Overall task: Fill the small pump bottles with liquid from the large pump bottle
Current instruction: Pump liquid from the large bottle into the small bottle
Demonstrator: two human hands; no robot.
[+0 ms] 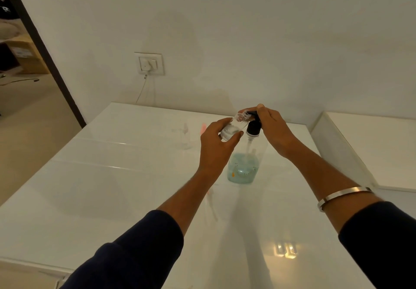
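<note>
While tilted at the black pump nozzle (253, 117), small clear bottle (233, 127) clamped in left hand (216, 146): light, slippery, best gripped mid-body. Right hand (273, 126) closed over large pump bottle (243, 167) head.

Black pump (253, 128) — pale blue liquid (242, 169).

Open desk left and front, crowded middle

The desk (90, 176) lies bare along its left side and near edge. The large pump bottle (244, 167) blocks the centre, a faint small bottle (185, 136) stands left of it, and the wall (225, 29) closes the back.
</note>
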